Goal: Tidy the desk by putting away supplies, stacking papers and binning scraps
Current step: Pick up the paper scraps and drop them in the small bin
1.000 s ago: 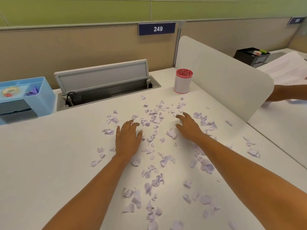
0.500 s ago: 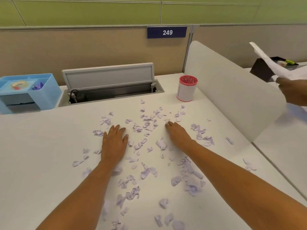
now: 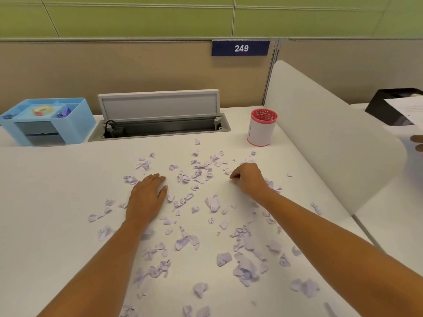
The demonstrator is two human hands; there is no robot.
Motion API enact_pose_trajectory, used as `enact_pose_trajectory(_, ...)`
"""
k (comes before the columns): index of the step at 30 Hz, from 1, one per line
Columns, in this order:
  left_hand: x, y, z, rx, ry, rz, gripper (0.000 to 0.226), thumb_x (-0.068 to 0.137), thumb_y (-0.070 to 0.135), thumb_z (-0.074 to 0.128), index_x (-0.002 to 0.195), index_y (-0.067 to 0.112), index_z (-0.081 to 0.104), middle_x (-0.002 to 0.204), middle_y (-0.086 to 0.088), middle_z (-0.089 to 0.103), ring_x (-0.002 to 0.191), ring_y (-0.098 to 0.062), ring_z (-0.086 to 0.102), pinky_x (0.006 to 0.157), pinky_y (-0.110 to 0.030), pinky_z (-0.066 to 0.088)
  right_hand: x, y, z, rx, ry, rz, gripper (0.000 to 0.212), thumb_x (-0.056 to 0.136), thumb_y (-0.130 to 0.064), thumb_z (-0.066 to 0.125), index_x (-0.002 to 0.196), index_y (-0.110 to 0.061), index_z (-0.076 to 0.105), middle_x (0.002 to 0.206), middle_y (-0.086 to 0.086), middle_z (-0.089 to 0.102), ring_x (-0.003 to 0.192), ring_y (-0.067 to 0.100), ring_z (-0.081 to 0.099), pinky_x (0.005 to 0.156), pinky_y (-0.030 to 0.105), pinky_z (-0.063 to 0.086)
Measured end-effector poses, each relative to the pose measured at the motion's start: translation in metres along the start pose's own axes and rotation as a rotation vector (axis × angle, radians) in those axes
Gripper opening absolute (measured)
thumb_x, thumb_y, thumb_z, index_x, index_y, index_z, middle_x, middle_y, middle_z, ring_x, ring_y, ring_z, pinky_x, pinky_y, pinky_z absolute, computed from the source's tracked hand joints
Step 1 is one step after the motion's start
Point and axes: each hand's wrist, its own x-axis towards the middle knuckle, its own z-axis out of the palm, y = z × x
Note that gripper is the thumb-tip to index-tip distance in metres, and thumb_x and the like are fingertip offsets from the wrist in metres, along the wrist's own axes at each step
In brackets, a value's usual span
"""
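Organiser (image 3: 45, 124), blue, at the far left of the worktop (image 3: 57, 191); its left corner is cut by the edge of view, and its top trays are too blurred to itemise beyond a pale roll (image 3: 42, 110). Beside it, a cable hatch (image 3: 158, 106) stands with its lid raised; the interior is dark, with one black plug showing at the left end.

Paper scraps (image 3: 212, 202), pale lilac, lie scattered across the middle of the worktop, from the hatch toward me; the print on them is illegible.

My left hand (image 3: 146, 197) lies palm down among the scraps, fingers (image 3: 155, 179) straight and pressed together, holding nothing. My right hand (image 3: 248, 179) rests knuckles up on the scraps, its fingers (image 3: 235, 176) curled under. I cannot tell whether they pinch a scrap.

A pink-rimmed cup (image 3: 262, 130) stands behind the right hand, just beside a white divider (image 3: 332, 145). Beyond the divider, a black box (image 3: 389, 106) is partly covered by a sheet of paper (image 3: 409, 113). Another person's fingertips (image 3: 417, 143) show at the right edge; the rest is cut off.
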Motion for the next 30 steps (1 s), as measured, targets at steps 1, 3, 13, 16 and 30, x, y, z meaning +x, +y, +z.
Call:
enact_pose_trajectory(1,0.001,0.000,0.000,-0.002,0.001,-0.002,0.039,0.097,0.027,0.043,0.134,0.014,0.050,0.144,-0.004,0.044,0.136,-0.019,0.035,0.113,-0.036,0.023,0.006,0.000,-0.009,0.041,0.023,0.011,0.023,0.089,0.000,0.054,0.107,0.001,0.068,0.112,0.016,0.067,0.105,0.027,0.061,0.095,0.023,0.043)
enact_pose_trajectory(3,0.002,-0.001,0.000,-0.007,0.002,-0.012,0.039,0.097,0.027,0.043,0.133,0.015,0.050,0.143,-0.003,0.044,0.136,-0.019,0.035,0.113,-0.035,0.024,0.019,0.001,-0.028,0.125,0.123,0.020,0.021,0.088,-0.001,0.058,0.106,0.002,0.068,0.110,0.017,0.068,0.102,0.027,0.063,0.093,0.021,0.043)
enact_pose_trajectory(13,0.004,-0.003,0.003,-0.014,0.045,-0.011,0.036,0.095,0.022,0.048,0.129,0.014,0.055,0.139,-0.002,0.049,0.133,-0.019,0.040,0.111,-0.035,0.026,0.107,0.014,-0.113,0.238,0.513,0.168,0.028,0.085,0.007,0.045,0.101,0.004,0.068,0.108,0.019,0.066,0.095,0.027,0.062,0.068,0.017,0.047)
enact_pose_trajectory(16,0.004,-0.004,0.004,-0.010,0.060,-0.005,0.035,0.095,0.021,0.049,0.128,0.014,0.056,0.138,-0.003,0.050,0.132,-0.019,0.041,0.110,-0.034,0.026,0.119,0.020,-0.115,0.233,0.513,0.211,0.031,0.087,0.008,0.041,0.103,0.003,0.067,0.113,0.019,0.063,0.100,0.028,0.060,0.066,0.016,0.041)
enact_pose_trajectory(30,0.004,-0.004,0.005,-0.002,0.081,0.004,0.033,0.094,0.020,0.050,0.125,0.012,0.058,0.135,-0.004,0.054,0.128,-0.022,0.046,0.108,-0.036,0.030,0.113,0.008,-0.080,0.183,0.480,-0.040,0.026,0.085,0.006,0.048,0.096,0.001,0.071,0.098,0.015,0.070,0.092,0.025,0.064,0.077,0.011,0.043)
